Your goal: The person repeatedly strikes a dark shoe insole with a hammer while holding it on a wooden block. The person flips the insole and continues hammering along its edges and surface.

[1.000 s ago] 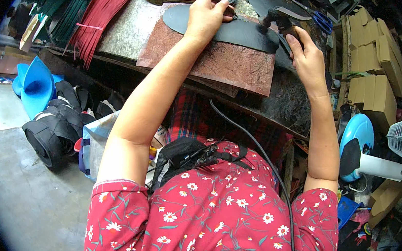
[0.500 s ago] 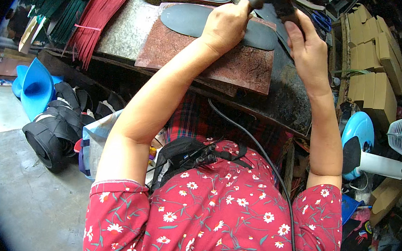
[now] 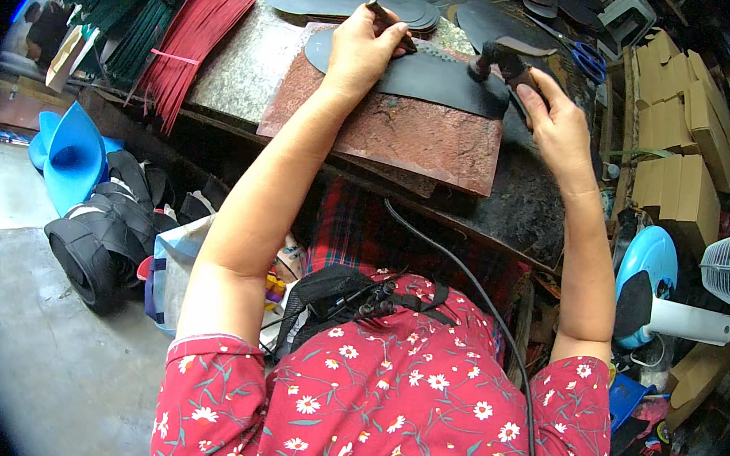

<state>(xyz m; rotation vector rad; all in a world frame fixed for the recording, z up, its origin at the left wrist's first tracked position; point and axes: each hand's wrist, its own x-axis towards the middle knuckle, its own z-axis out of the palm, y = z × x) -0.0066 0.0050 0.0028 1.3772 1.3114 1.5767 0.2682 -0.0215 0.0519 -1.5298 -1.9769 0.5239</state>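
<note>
A dark grey shoe sole with small holes near its upper edge lies on a reddish-brown board. My left hand is closed round a short, dark punch-like tool, which slants down toward the sole's holed part. The punch's working tip is hard to make out. Gripped in my right hand is a dark hammer. Its round head hangs over or rests on the right part of the sole; I cannot tell which. Hammer and punch are apart.
More grey soles are stacked behind the board. Red strips and green strips lie in bundles at the left. Blue-handled scissors sit at the far right, near cardboard boxes. A white-and-blue fan stands right of my arm.
My left hand has moved left along the sole with the punch. The hammer in my right hand has come down and away from the punch, toward the sole's right end. The view has shifted slightly.
</note>
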